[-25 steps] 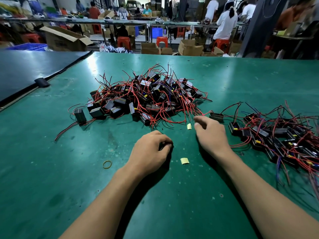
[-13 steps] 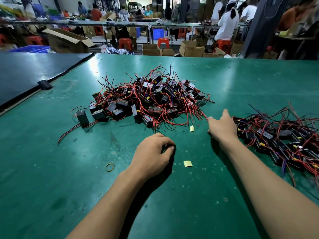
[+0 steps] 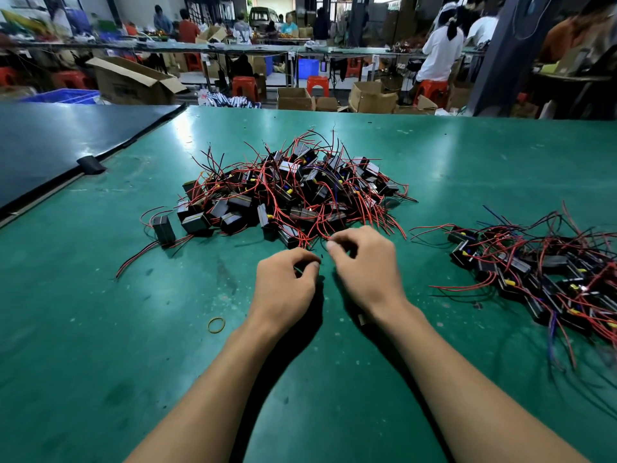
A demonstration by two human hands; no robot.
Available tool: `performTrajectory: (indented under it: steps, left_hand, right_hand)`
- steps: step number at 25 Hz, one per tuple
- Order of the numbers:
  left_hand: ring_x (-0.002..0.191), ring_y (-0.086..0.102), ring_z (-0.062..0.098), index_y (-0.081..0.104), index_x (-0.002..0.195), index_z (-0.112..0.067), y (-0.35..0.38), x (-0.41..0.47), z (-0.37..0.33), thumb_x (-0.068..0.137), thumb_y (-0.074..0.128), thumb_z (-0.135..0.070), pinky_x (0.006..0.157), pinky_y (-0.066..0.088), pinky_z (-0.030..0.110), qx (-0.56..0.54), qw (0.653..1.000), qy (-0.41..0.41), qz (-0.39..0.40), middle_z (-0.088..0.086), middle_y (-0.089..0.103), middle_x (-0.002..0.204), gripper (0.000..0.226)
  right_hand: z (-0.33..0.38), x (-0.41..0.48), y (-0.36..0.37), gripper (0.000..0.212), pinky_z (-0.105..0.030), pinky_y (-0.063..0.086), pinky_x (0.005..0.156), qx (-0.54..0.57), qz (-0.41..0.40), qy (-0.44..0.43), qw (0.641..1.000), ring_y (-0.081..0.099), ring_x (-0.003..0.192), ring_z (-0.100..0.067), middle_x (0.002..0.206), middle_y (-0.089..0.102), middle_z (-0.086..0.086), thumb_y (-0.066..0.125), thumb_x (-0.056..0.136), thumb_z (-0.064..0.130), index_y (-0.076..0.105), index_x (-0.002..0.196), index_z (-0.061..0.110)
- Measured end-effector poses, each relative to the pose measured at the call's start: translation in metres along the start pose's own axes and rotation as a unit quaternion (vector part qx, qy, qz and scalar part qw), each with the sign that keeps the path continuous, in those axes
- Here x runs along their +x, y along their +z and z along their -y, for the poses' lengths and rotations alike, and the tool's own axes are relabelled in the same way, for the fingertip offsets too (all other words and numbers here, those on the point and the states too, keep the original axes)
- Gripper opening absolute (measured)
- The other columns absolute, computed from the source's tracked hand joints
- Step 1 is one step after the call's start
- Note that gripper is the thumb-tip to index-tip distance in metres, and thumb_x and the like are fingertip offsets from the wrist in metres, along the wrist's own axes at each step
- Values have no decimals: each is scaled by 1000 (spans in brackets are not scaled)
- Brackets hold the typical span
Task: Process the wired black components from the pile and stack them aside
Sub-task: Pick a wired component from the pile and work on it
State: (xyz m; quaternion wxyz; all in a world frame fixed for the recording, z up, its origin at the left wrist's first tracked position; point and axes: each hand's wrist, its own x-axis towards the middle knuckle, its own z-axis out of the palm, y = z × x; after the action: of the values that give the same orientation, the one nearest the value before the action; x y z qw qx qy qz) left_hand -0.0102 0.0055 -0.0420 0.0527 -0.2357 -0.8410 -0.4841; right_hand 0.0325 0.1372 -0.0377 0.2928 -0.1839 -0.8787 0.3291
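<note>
Green table (image 3: 100, 362) — component pile (image 3: 293, 195), second pile (image 3: 541, 272), rubber band (image 3: 216, 325)

Left hand (image 3: 287, 285) and right hand (image 3: 369, 265) sit close together, fingers (image 3: 309, 262) curled, possibly pinching something.

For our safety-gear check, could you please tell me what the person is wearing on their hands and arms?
Nothing shows as worn. The left hand and the right hand are bare, with no gloves or rings showing. The left forearm and the right forearm are bare down to the picture's edge, so no sleeve is in view, and neither wrist carries a watch or strap.
</note>
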Motion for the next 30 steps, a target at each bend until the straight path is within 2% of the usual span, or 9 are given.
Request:
performTrajectory:
  steps: [2,6,11,15,20,23,25,28,30]
  left_hand:
    - [67,60,2,76,91,-17,-2,3,3,87,66,-12,68,41,4,-27,997,-39,-56,-10,69,77,12]
    - [80,66,15,70,92,-18,-5,9,6,86,65,-13,82,53,30,-116,976,-142,-120,-4,70,84,9]
    - [77,59,-2,69,90,-21,-7,15,9,83,62,-10,72,43,11,-127,965,-162,-164,-13,66,80,15]
    - [82,63,6,69,89,-21,-9,15,10,84,62,-9,79,48,20,-157,956,-171,-178,-10,69,84,15]
    - [74,59,-6,66,82,-26,-12,18,13,84,63,-11,65,39,3,-169,954,-170,-181,-15,66,78,16]
    - [83,63,12,67,86,-25,-15,20,16,86,59,-11,77,48,22,-181,946,-192,-187,-12,67,82,16]
    - [84,63,13,67,89,-24,-14,20,16,87,58,-12,80,49,27,-172,948,-193,-184,-12,66,83,15]
    - [75,59,0,65,94,-24,-11,16,14,88,59,-11,70,45,15,-140,967,-155,-145,-13,64,82,16]
    - [69,60,-3,64,98,-26,-9,12,12,86,62,-10,65,45,10,-121,980,-117,-109,-12,65,85,20]
  right_hand:
    - [7,2,17,25,-31,50,85,-4,61,-5,998,63,93,-20,97,67,1,70,88,33,74,110,23]
    - [14,15,37,46,-33,50,85,-68,94,24,993,64,109,-22,114,70,4,66,85,50,65,127,33]
    - [26,27,59,60,-38,47,91,-149,124,13,981,60,114,-32,130,51,-5,60,85,54,48,142,37]
    - [32,30,67,59,-41,47,90,-206,144,-26,968,60,110,-36,132,42,-12,57,92,49,43,147,31]
    - [35,30,65,41,-39,48,87,-170,125,13,978,61,104,-34,119,45,-7,57,91,53,66,122,28]
    - [33,27,56,40,-33,43,80,-137,139,43,980,61,101,-28,110,42,0,62,84,55,69,117,33]
    - [24,26,42,40,-30,44,77,-99,157,56,981,60,95,-23,108,50,1,67,79,55,71,111,32]
    - [9,31,13,23,-21,42,57,70,194,86,975,62,69,-8,81,71,7,77,80,47,78,89,26]
    - [5,34,-6,20,-21,36,50,165,204,118,958,50,50,-5,64,67,12,76,84,43,78,77,25]
